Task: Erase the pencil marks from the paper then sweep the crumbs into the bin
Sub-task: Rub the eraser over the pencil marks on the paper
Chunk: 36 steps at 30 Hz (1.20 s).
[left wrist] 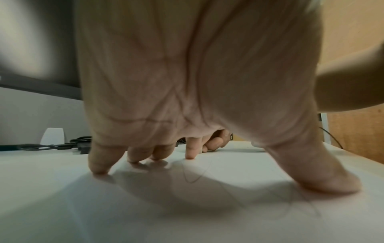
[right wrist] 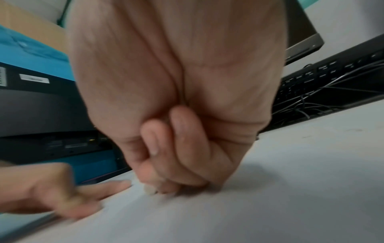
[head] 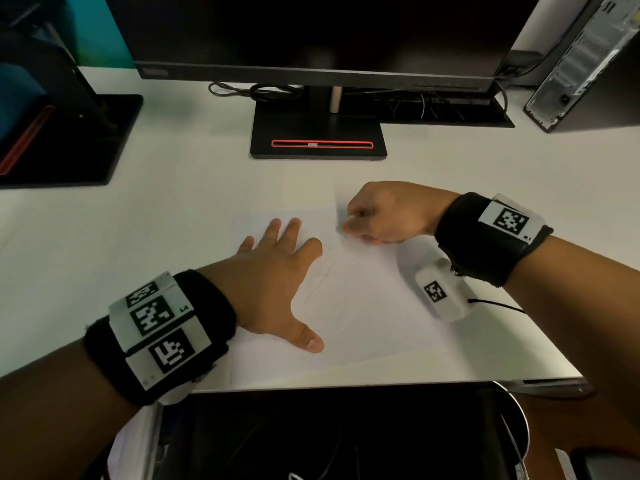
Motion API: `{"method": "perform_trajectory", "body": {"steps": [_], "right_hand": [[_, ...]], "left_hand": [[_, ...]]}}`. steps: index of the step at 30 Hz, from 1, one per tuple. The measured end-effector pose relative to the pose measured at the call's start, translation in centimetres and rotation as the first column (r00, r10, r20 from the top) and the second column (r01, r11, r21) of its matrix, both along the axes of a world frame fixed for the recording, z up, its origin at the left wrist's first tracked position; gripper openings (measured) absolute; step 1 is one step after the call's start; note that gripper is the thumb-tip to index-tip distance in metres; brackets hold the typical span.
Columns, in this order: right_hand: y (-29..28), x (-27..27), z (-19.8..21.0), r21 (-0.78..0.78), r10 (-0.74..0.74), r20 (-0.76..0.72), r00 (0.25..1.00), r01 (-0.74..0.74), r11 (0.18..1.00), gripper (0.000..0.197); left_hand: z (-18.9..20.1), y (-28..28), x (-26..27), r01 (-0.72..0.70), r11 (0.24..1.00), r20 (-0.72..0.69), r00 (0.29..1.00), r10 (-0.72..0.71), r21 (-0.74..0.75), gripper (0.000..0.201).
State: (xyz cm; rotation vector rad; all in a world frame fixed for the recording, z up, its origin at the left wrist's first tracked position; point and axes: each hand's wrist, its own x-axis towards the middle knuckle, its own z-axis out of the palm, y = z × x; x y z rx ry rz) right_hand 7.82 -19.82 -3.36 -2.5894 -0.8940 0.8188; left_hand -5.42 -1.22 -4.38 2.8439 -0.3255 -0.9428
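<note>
- On the white surface [head: 173,188] at the left, the left hand [head: 273,271] lies flat, fingers [left wrist: 97,161] spread and straight, pressing the paper [head: 374,306].
- Across the middle, the paper's long axis runs from the near left toward the far right; faint pencil marks [left wrist: 191,177] curve beside the thumb.
- Further right, the right hand [head: 388,213] is clenched, fingers [right wrist: 164,144] curled round a pale eraser [head: 349,220] touching the paper's far edge; the eraser is mostly hidden.
</note>
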Motion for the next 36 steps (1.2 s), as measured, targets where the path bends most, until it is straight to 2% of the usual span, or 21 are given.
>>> {"method": "perform_trajectory", "body": {"steps": [2,6,10,12,14,17,19,22,25,27,30,33,36], "right_hand": [[-0.1,-0.3,-0.2,-0.012,0.043,-0.015,0.999,-0.043,0.999,0.041],[-0.9,0.2,0.1,0.011,-0.046,-0.020,0.999,0.046,0.999,0.040],[-0.9,-0.5,-0.2,-0.025,0.029,-0.046,0.999,-0.030,0.999,0.042],[-1.5,-0.1,-0.1,0.004,-0.013,-0.064,0.998,0.014,1.000,0.043],[-1.6,-0.1,0.0,0.006,-0.026,-0.021,0.999,0.026,1.000,0.042],[-1.2,-1.5,-0.3,-0.021,0.077,-0.013,0.997,-0.077,0.997,0.040],[-1.1,-1.7,-0.3,-0.005,0.069,-0.041,0.997,-0.069,0.998,0.040],[-1.0,-1.4,0.1,-0.007,0.038,0.016,0.999,-0.038,0.999,0.041],[-0.5,-2.4,-0.1,-0.051,0.147,-0.052,0.988,-0.150,0.987,0.040],[-0.6,-2.1,0.1,-0.045,0.134,-0.071,0.988,-0.138,0.989,0.040],[-0.7,-1.5,0.3,-0.036,0.091,-0.022,0.996,-0.092,0.995,0.039],[-0.2,-2.5,0.0,-0.056,0.172,-0.106,0.979,-0.179,0.982,0.037],[-0.6,-1.7,0.4,-0.050,0.102,-0.088,0.991,-0.107,0.993,0.039]], "left_hand": [[-0.1,0.1,0.1,0.001,1.000,0.004,1.000,-0.001,-0.002,0.131],[-0.2,0.1,0.0,0.002,1.000,0.004,1.000,-0.002,0.005,0.133],[-0.3,0.1,0.1,0.007,1.000,0.004,1.000,-0.007,0.006,0.133],[-0.3,0.1,0.1,0.006,1.000,0.000,1.000,-0.006,0.008,0.133],[-0.2,0.2,0.1,0.002,1.000,0.002,1.000,-0.002,0.003,0.133],[-0.3,0.2,0.1,0.003,1.000,0.000,1.000,-0.003,-0.004,0.132],[-0.3,0.2,0.1,0.001,1.000,0.003,1.000,-0.001,-0.006,0.133],[-0.3,0.2,0.0,-0.002,1.000,0.003,1.000,0.002,0.004,0.133],[-0.3,0.1,0.1,-0.005,1.000,0.008,1.000,0.005,-0.007,0.132],[-0.3,0.2,0.1,-0.004,1.000,0.009,1.000,0.004,-0.008,0.132],[-0.3,0.2,0.0,-0.005,1.000,0.009,1.000,0.005,-0.005,0.133],[-0.3,0.2,0.0,-0.007,1.000,0.011,1.000,0.007,-0.014,0.131],[-0.4,0.1,0.1,0.003,1.000,0.015,1.000,-0.003,0.001,0.132]]}}
